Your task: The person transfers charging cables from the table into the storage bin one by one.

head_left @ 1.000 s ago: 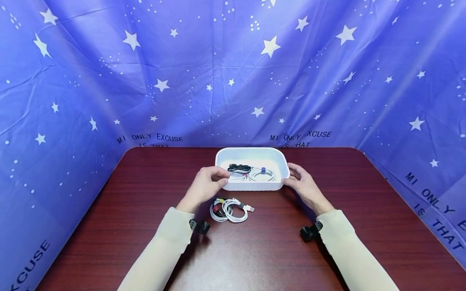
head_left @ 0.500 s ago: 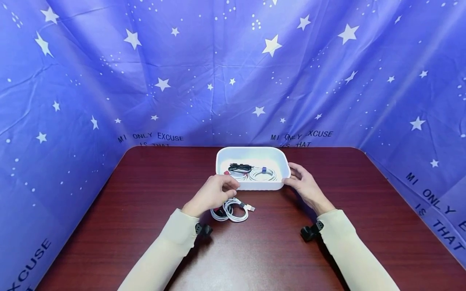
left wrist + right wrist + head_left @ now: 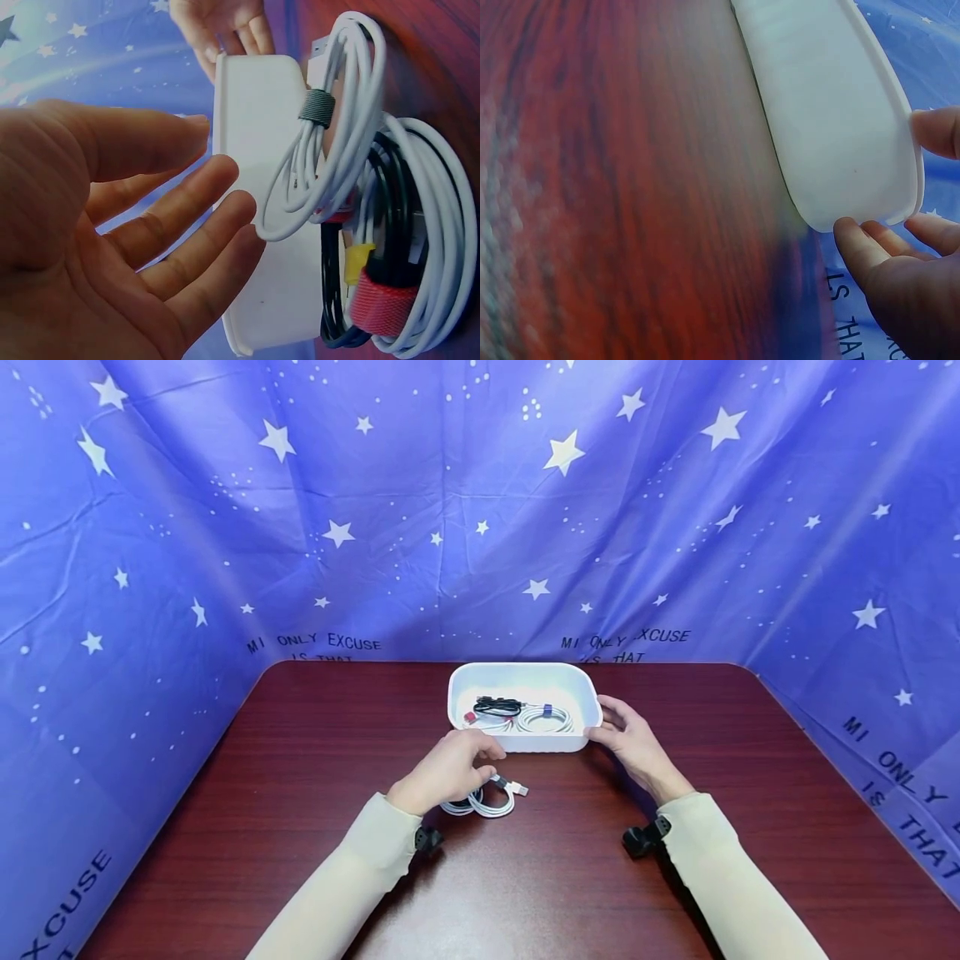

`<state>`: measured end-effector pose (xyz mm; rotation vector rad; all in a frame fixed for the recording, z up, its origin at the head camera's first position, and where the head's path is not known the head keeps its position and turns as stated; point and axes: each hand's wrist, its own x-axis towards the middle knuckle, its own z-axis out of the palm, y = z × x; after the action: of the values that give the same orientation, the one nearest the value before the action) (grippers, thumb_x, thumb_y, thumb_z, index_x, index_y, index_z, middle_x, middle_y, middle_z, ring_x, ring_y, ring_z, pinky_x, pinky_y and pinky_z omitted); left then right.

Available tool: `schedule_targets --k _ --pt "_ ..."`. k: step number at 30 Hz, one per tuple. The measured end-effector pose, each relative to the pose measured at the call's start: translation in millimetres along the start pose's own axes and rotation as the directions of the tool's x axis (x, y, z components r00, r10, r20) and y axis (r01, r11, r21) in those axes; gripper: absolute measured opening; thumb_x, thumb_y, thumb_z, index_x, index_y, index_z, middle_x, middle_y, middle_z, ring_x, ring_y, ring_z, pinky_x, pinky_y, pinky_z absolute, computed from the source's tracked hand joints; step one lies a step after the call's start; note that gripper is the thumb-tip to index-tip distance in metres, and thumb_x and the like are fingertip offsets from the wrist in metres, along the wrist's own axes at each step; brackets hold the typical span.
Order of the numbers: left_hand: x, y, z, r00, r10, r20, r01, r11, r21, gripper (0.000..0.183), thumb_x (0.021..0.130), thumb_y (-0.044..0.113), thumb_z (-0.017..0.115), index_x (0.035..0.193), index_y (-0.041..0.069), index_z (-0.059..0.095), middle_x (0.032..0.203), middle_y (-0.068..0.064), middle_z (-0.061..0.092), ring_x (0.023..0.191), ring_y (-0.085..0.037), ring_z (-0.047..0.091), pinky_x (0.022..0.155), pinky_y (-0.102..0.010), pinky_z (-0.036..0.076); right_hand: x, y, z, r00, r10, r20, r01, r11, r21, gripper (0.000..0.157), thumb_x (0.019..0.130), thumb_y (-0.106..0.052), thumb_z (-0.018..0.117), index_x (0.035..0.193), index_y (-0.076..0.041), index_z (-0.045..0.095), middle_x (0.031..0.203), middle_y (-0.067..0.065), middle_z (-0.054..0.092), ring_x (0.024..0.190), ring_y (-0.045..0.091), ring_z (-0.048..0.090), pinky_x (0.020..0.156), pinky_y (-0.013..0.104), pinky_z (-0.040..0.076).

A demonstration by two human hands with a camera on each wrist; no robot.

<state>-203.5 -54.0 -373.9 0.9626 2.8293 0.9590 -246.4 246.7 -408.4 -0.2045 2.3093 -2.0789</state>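
A white plastic box stands near the far edge of the table. My right hand holds its right end, thumb at the front rim and fingers against the end wall. In front of the box lie coiled cables: a white USB cable with a grey strap, on top of white and black cables with a red strap and a yellow band. Over this pile hovers my left hand, fingers bent loosely with nothing between them. It partly hides the pile in the head view.
Inside the box are a coiled black cable, a white cable with a blue strap and a white cable with red parts. A blue star-patterned curtain hangs behind and beside the dark red table.
My left hand has left the box's front left corner and moved right and nearer, over the cable pile. My right hand stays at the box's right end.
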Motion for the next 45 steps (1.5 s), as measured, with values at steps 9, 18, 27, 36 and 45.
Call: schedule_targets --k 9,18,27,36,45 --pt "2.3 0.5 8.1 0.999 0.043 0.010 -0.044 0.997 0.070 0.023 0.082 0.003 0.067 0.104 0.009 0.072 0.099 0.000 0.070 0.089 -0.013 0.063 0.079 -0.027 0.050 1.2 2.0 -0.3 1.000 0.001 0.004 -0.001 1.000 0.000 0.072 0.084 0.004 0.064 0.144 0.008 0.026 0.137 0.033 0.040 0.118 0.033 0.049 0.083 0.015 0.047" --pt "4.1 1.3 16.1 0.996 0.078 0.048 -0.085 0.983 0.164 0.024 0.078 0.000 0.068 0.100 0.009 0.073 0.097 0.003 0.068 0.091 -0.011 0.061 0.081 -0.026 0.049 0.8 1.1 -0.1 1.000 -0.007 0.007 0.007 1.000 -0.002 0.073 0.084 0.002 0.065 0.145 0.009 0.024 0.138 0.036 0.037 0.118 0.029 0.049 0.084 0.014 0.046" --pt "6.5 1.8 20.8 0.995 0.086 0.048 -0.096 0.964 0.248 0.027 0.075 -0.004 0.064 0.093 0.014 0.074 0.090 0.005 0.066 0.087 -0.012 0.058 0.074 -0.026 0.049 0.2 0.3 0.2 1.000 -0.003 0.009 0.003 1.000 0.001 0.072 0.084 0.003 0.064 0.144 0.009 0.025 0.136 0.035 0.038 0.115 0.025 0.052 0.084 0.015 0.047" --pt "8.3 -1.0 25.8 0.995 0.091 0.045 -0.100 0.961 0.259 0.030 0.073 -0.005 0.062 0.089 0.016 0.075 0.088 0.005 0.064 0.086 -0.012 0.057 0.070 -0.024 0.048 1.0 0.5 0.2 1.000 0.005 0.011 -0.005 1.000 0.004 0.073 0.084 0.003 0.064 0.145 0.008 0.024 0.137 0.034 0.039 0.118 0.030 0.049 0.084 0.015 0.047" --pt "7.7 -3.1 29.4 0.990 0.132 0.049 -0.141 0.950 0.277 0.026 0.071 -0.004 0.068 0.085 0.017 0.075 0.084 0.004 0.062 0.081 -0.013 0.055 0.065 -0.021 0.046 1.5 1.6 0.3 1.000 0.003 0.009 -0.003 1.000 0.001 0.073 0.084 0.003 0.065 0.145 0.007 0.025 0.137 0.034 0.039 0.120 0.035 0.047 0.084 0.015 0.047"
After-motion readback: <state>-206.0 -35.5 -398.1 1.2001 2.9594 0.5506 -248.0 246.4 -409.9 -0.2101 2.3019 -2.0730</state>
